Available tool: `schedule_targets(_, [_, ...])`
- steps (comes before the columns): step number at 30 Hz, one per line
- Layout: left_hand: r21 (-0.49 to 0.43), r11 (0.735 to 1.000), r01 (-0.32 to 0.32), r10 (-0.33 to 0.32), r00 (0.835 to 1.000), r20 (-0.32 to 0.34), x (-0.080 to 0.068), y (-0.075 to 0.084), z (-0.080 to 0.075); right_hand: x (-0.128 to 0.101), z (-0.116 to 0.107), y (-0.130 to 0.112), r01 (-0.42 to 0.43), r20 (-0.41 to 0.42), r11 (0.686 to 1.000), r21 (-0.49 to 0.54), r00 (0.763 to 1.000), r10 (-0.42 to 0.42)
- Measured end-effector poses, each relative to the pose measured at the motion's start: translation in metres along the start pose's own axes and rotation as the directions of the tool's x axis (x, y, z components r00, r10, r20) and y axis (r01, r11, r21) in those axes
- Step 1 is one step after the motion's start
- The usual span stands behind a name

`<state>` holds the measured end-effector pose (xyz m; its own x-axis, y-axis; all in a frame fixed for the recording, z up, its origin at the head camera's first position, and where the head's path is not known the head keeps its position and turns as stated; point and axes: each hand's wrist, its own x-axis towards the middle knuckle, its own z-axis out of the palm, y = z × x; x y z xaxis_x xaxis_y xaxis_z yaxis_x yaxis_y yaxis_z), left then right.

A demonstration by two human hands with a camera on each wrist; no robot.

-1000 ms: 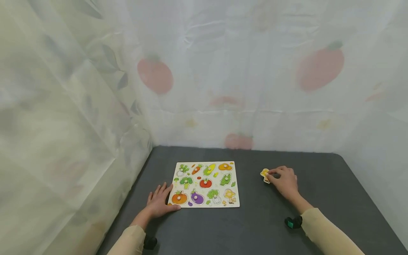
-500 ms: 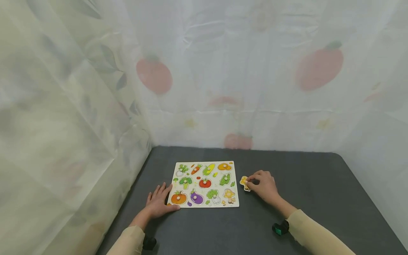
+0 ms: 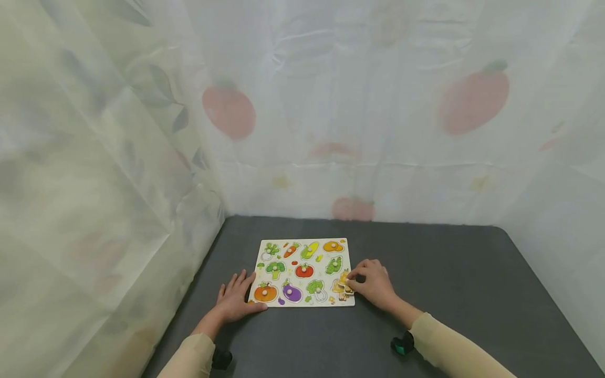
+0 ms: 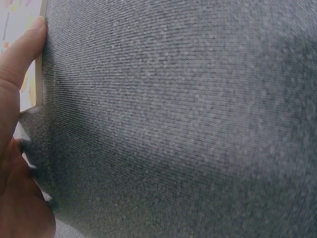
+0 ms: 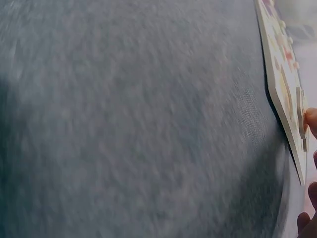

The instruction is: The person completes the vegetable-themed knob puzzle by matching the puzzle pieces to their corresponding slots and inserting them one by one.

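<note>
A white wooden peg puzzle board [image 3: 302,304] printed with vegetables lies on the dark table. My left hand [image 3: 232,303] rests at its near left corner, fingers spread along the left side and thumb on the front edge. My thumb [image 4: 25,52] also shows against the board's edge in the left wrist view. At the near right corner, my right hand [image 3: 375,283] pinches a yellow mushroom puzzle piece [image 3: 348,290] between thumb and fingers. That piece is tilted and overlaps the printed mushroom spot. In the right wrist view, the mushroom piece [image 5: 300,111] appears edge-on, close over the board.
Several knobbed pieces, such as the tomato [image 3: 304,271], eggplant [image 3: 294,295] and pumpkin [image 3: 266,294], sit in the board. The dark grey table [image 3: 449,273] extends to the right. Pale printed curtains [image 3: 293,115] hang behind and at the sides.
My right hand has carried the mushroom piece leftward from the table's right side to over the board's near right corner. The left hand has stayed in place.
</note>
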<state>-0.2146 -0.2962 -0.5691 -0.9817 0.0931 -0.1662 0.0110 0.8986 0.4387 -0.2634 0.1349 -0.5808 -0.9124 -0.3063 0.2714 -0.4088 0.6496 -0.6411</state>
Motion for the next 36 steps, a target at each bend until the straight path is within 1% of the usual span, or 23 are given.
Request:
schedule_targets(8, [-0.001, 1.000, 0.000, 0.000, 1.000, -0.022, 0.004, -0.005, 0.005, 0.001, 0.012, -0.006, 0.034, 0.036, 0.999, -0.010, 0.999, -0.034])
schedule_targets(13, [-0.004, 1.000, -0.018, 0.018, 0.999, -0.042, 0.004, -0.006, 0.006, 0.001, 0.016, -0.006, 0.038, 0.041, 0.999, -0.027, 0.998, -0.037])
schedule_targets(24, [-0.020, 0.999, -0.038, 0.037, 0.998, -0.058, 0.002, -0.005, 0.008, -0.001, 0.017, -0.011, 0.065, 0.042, 0.997, -0.033, 0.997, -0.063])
schedule_targets(36, [-0.027, 0.999, -0.042, 0.041, 0.997, -0.069, 0.002, -0.009, 0.010, -0.003, 0.019, -0.012, 0.051, 0.044, 0.998, -0.047, 0.998, -0.049])
